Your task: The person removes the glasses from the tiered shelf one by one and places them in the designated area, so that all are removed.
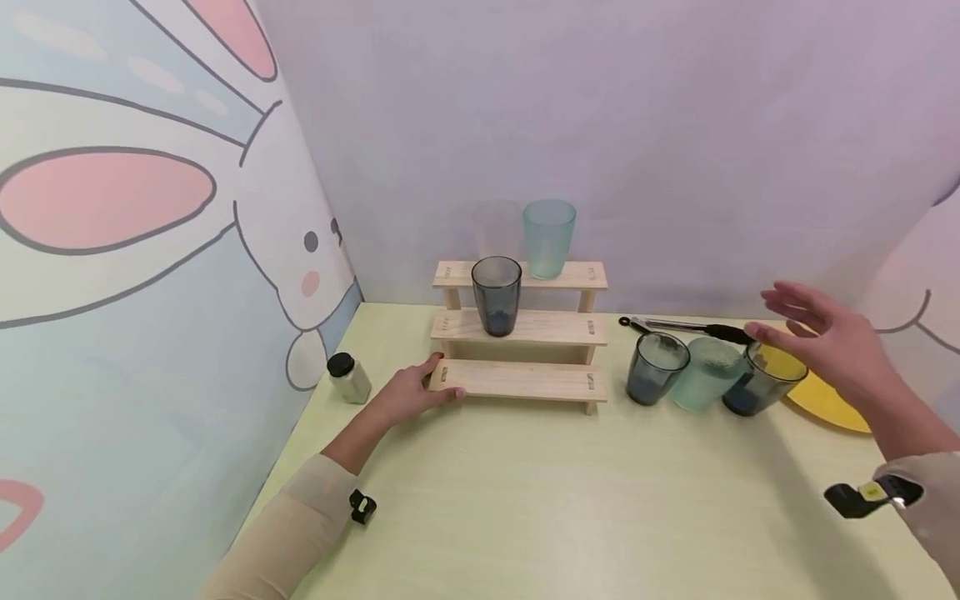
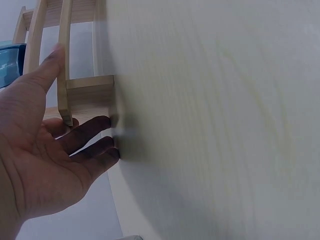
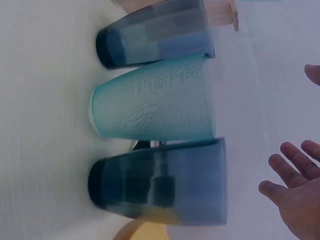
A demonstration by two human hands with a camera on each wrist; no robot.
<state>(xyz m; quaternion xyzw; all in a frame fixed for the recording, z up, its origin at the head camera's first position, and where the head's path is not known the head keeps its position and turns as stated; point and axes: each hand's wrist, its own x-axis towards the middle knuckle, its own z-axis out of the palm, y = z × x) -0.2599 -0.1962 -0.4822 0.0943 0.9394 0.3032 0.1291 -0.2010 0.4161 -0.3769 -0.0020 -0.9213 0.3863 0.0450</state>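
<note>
The left hand (image 1: 408, 392) grips a wooden rack (image 1: 525, 380), while the right hand (image 1: 832, 333), fingers apart, hangs near a smoky glass (image 1: 756, 388), its wrist hiding part of a yellow plate (image 1: 831, 405).

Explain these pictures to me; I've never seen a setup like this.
There's no machine here, just a person's two bare hands. The head picture comes from a camera worn on the head, looking forward and down; the other two come from cameras on each wrist, so things appear sideways.

The left hand grips the left end of the lowest step of a three-tier wooden stand. A gray tumbler stands on its middle step, a teal tumbler on its top one.

The right hand is raised near the table's right-hand tumblers and holds nothing. Three stand there in a row: gray, textured teal, gray. Behind them lies a black-handled utensil; a yellow plate is farther right. A black-lidded jar stands left of the stand.
</note>
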